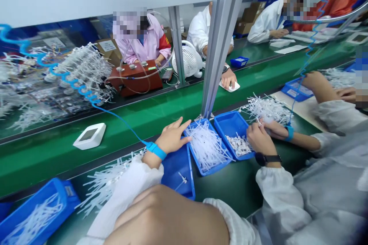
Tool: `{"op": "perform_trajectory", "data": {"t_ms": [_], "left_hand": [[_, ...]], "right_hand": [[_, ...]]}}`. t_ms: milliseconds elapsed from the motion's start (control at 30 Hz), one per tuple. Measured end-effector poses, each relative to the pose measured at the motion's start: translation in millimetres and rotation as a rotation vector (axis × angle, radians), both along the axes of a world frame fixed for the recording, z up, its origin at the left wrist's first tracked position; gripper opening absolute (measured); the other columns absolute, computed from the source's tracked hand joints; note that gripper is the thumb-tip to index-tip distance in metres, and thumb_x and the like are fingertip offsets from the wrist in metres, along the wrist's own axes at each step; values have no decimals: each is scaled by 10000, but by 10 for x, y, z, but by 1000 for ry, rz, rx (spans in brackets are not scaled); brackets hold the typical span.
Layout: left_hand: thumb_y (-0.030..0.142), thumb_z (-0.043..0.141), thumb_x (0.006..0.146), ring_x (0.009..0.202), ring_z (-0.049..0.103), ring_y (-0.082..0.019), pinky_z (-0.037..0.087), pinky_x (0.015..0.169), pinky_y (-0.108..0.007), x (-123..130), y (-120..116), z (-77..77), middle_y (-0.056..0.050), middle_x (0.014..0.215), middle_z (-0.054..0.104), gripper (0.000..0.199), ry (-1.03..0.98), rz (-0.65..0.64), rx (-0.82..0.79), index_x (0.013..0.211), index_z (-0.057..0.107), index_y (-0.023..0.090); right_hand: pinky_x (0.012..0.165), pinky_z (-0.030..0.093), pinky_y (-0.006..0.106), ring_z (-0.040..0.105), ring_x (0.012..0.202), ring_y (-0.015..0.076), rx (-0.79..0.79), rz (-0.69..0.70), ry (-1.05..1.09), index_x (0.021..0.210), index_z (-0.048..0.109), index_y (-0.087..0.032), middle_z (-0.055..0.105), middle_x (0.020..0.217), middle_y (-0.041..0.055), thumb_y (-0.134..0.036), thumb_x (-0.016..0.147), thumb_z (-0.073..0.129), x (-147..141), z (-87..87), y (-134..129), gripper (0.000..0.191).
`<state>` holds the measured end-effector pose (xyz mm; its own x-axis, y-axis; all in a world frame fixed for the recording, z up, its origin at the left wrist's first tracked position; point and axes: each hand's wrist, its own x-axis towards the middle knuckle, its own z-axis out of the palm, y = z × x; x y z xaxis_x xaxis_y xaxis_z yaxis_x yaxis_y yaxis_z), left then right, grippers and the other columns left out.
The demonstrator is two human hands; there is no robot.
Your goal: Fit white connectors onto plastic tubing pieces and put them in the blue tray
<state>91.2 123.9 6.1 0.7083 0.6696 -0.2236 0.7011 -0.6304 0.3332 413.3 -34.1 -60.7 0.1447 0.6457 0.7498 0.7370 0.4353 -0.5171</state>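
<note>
My left hand (174, 138), with a blue wrist strap (156, 151), reaches out with its fingers spread and nothing in them. It hovers over the far end of a blue tray (172, 166), where a small white piece with thin strips (183, 178) lies. Its fingertips are by the edge of a second blue tray holding a heap of thin white strips (205, 147); whether they touch it, I cannot tell. Close to the camera is the back of my right hand (161, 216), above my left sleeve; its fingers are mostly hidden.
White strips (106, 183) lie left of my arm, beside another blue tray (70, 199). To the right, a co-worker's hands (263, 138) work near a tray of small white parts (240, 144). A metal post (214, 65) and a white device (89, 136) stand beyond; a blue coiled cord (123, 116) trails leftward.
</note>
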Motion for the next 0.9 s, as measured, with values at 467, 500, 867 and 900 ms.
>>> {"op": "perform_trajectory", "data": {"t_ms": [467, 500, 867, 900], "left_hand": [[392, 583, 1017, 1425, 545, -266, 398, 1258, -517, -171, -182, 421, -64, 1493, 616, 399, -572, -19, 99, 1388, 645, 261], [396, 533, 1047, 1361, 597, -249, 448, 1222, -498, -293, -257, 495, -68, 1422, 662, 335, -674, 38, 133, 1322, 670, 261], [144, 747, 933, 836, 740, -135, 625, 773, -249, -1427, -956, 341, 2, 918, 780, 194, -1332, 394, 131, 1095, 693, 237], [109, 716, 945, 874, 731, -137, 615, 806, -261, -1459, -958, 341, -6, 936, 776, 160, -1283, 306, 170, 1052, 716, 228]], "right_hand": [[639, 327, 359, 109, 665, 162, -166, -148, -21, 544, 398, -246, 171, 578, -12, -876, 956, 307, 169, -33, -41, 758], [632, 323, 360, 100, 656, 164, -163, -143, -18, 526, 385, -250, 153, 575, -11, -886, 944, 323, 160, 30, -31, 764], [623, 351, 255, 486, 631, 93, -167, 739, 18, 726, 500, -178, 518, 644, -32, -488, 1099, 501, -2763, 1398, 193, 485], [619, 338, 254, 480, 637, 89, -194, 747, 38, 725, 477, -172, 520, 655, -31, -462, 1099, 514, -2824, 1397, 211, 474]]}}
